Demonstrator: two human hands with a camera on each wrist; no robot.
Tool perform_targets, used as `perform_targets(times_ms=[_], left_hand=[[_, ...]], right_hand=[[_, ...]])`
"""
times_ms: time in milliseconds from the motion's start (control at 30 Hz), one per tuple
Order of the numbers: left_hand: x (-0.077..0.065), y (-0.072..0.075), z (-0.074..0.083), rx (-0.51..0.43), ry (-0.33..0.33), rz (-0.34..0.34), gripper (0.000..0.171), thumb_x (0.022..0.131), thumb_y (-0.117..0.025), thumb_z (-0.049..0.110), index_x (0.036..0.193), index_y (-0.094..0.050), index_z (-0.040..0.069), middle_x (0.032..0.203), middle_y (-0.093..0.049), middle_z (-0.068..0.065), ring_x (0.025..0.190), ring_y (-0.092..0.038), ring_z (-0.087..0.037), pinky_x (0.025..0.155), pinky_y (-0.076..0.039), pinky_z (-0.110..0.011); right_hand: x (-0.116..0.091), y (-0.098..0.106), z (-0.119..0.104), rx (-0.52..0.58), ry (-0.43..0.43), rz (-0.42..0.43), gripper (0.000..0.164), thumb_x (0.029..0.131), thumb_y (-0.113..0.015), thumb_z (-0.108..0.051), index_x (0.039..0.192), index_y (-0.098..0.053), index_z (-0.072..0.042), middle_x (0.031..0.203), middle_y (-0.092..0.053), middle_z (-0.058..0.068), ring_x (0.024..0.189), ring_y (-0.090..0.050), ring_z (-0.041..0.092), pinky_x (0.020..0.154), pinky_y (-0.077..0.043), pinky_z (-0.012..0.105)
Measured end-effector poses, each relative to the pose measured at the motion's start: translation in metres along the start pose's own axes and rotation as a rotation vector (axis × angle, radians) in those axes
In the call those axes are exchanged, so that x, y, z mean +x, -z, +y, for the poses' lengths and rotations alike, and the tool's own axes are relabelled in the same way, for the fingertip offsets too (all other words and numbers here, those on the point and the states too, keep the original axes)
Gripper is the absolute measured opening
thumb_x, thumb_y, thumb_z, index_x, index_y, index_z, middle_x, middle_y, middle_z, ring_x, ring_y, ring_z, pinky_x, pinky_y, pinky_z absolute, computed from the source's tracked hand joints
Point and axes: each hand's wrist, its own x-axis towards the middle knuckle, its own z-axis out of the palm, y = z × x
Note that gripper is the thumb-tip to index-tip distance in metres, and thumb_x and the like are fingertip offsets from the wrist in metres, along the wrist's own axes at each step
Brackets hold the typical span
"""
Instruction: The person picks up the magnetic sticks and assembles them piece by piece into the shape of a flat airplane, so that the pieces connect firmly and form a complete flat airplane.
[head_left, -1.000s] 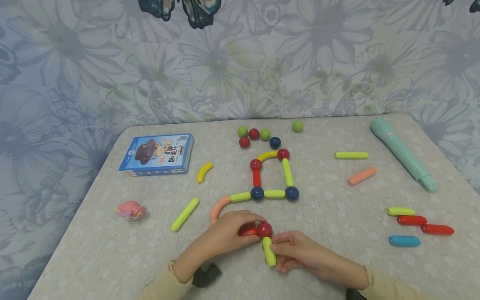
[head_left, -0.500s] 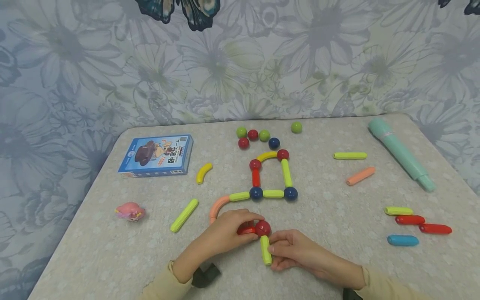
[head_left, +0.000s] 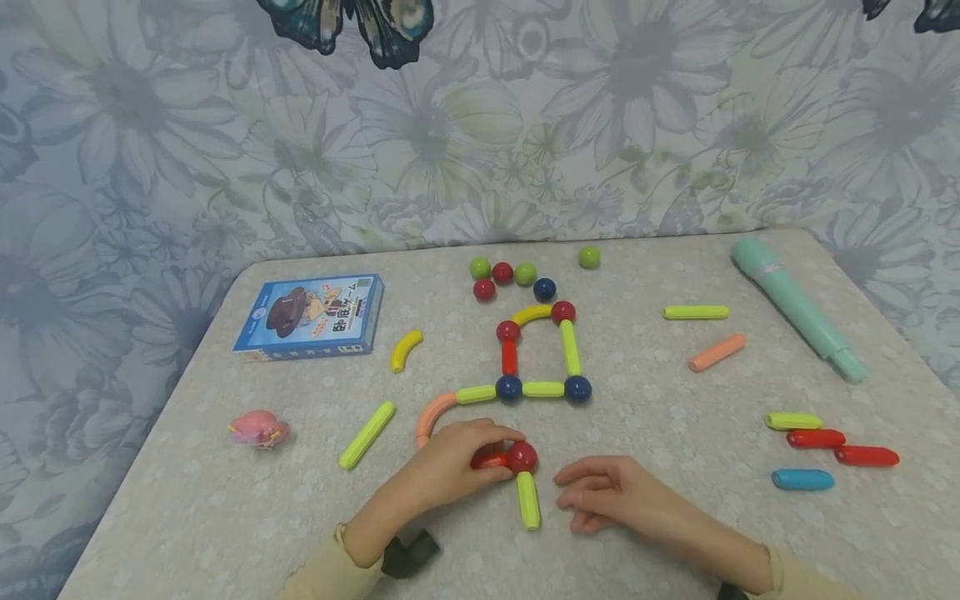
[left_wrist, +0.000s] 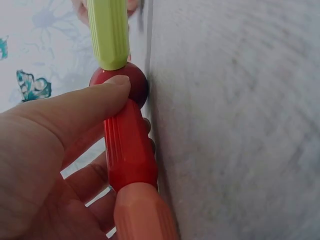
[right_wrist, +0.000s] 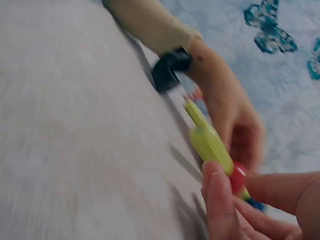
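My left hand (head_left: 461, 457) grips the red rod (left_wrist: 131, 147) and the red ball (left_wrist: 137, 82) at its end, thumb on the ball. A yellow-green rod (head_left: 528, 502) joins that ball and points toward the near table edge. On the other end, the red rod meets a curved orange rod (head_left: 435, 413), partly hidden by my left hand. My right hand (head_left: 618, 496) is apart from the yellow-green rod, to its right, fingers loosely bent with nothing in them. Beyond my hands lies a joined loop of rods with blue balls (head_left: 508, 388) and a curved yellow rod (head_left: 534, 314).
Several loose balls (head_left: 526, 273) lie at the back. Left stand a blue box (head_left: 311, 317), a pink toy (head_left: 258, 429), a loose yellow-green rod (head_left: 367, 435) and a yellow curved rod (head_left: 406, 351). Right are several rods, one blue (head_left: 802, 479), and a mint-green tube (head_left: 798, 308).
My right hand has let go of the yellow-green rod and moved right. That rod stays attached to the red ball. My left hand keeps its hold.
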Motion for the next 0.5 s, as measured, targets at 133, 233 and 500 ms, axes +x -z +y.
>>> perform_targets(times_ms=[133,233,500], left_hand=[[0.001,0.0,0.0,0.01,-0.012,0.021,0.039,0.084,-0.072,0.027,0.122,-0.062,0.02,0.092,-0.056,0.014,0.083,-0.051,-0.006,0.075,-0.044,-0.025],[0.003,0.001,-0.001,0.02,-0.018,0.032,0.04,0.084,-0.072,0.026,0.122,-0.062,0.02,0.09,-0.056,0.014,0.082,-0.051,-0.007,0.073,-0.044,-0.024],[0.007,0.002,0.0,0.028,-0.003,0.003,0.042,0.083,-0.073,0.027,0.123,-0.061,0.021,0.095,-0.057,0.014,0.085,-0.05,-0.006,0.077,-0.044,-0.026]], right_hand=[[-0.03,0.037,0.001,-0.138,0.058,0.175,0.044,0.091,-0.063,-0.025,0.121,-0.054,0.007,0.097,-0.065,0.012,0.078,-0.063,0.024,0.066,-0.052,0.034],[-0.054,0.067,0.002,-0.247,0.108,0.356,0.04,0.092,-0.061,-0.019,0.121,-0.054,0.008,0.101,-0.065,0.012,0.076,-0.062,0.021,0.064,-0.052,0.032],[-0.052,0.112,-0.035,-0.6,0.321,0.523,0.03,0.094,-0.058,-0.017,0.117,-0.06,0.003,0.098,-0.066,0.01,0.076,-0.061,0.015,0.061,-0.051,0.03]])
